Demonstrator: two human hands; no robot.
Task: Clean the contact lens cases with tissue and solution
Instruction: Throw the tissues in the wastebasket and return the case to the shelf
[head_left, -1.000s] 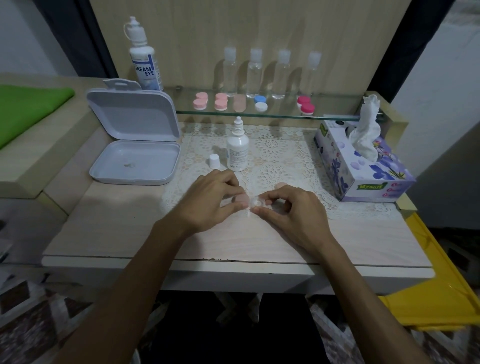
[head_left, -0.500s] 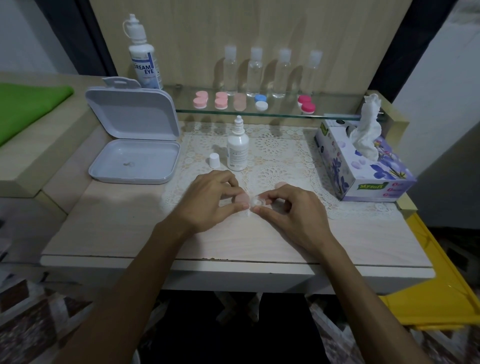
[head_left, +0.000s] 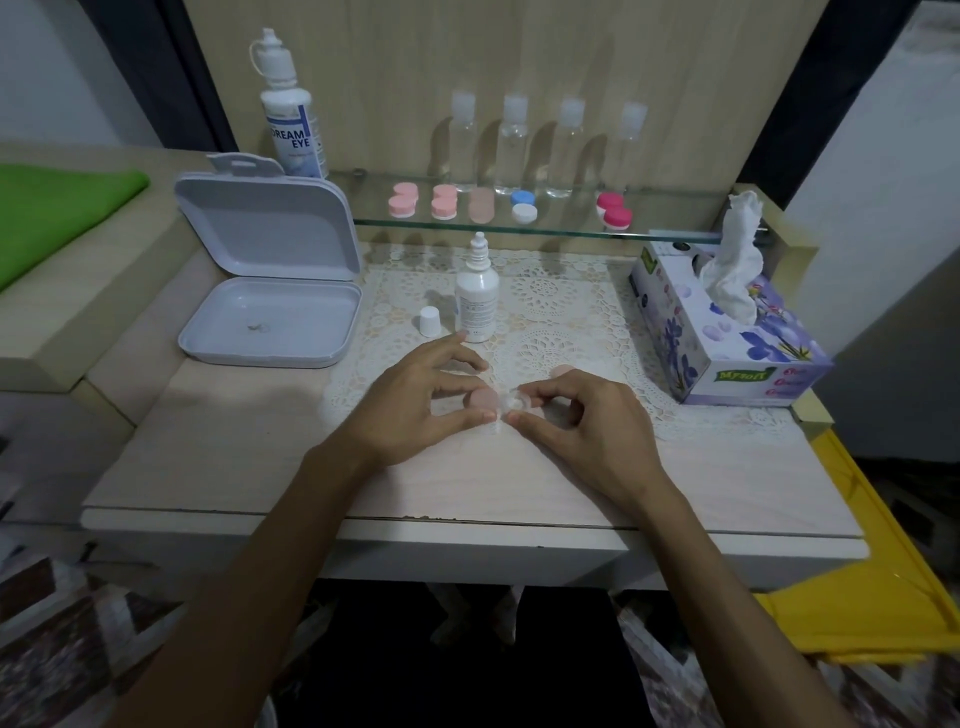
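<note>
Both hands meet over the table's middle on one contact lens case (head_left: 497, 401). My left hand (head_left: 415, 400) pinches its pale pink capped end between thumb and fingers. My right hand (head_left: 576, 415) pinches the clear, uncapped well beside it. A loose pink cap (head_left: 562, 371) lies on the lace mat just behind my right hand. The small white solution bottle (head_left: 477, 295) stands uncapped behind my left hand, its white cap (head_left: 429, 320) beside it. A tissue box (head_left: 727, 338) with a tissue sticking up sits at the right.
A glass shelf (head_left: 545, 228) at the back carries several coloured lens cases, clear bottles and a large solution bottle (head_left: 291, 114). An open grey plastic box (head_left: 270, 291) lies at the left. A green cloth (head_left: 52, 208) is far left, and a yellow tray (head_left: 883, 597) sits low at the right.
</note>
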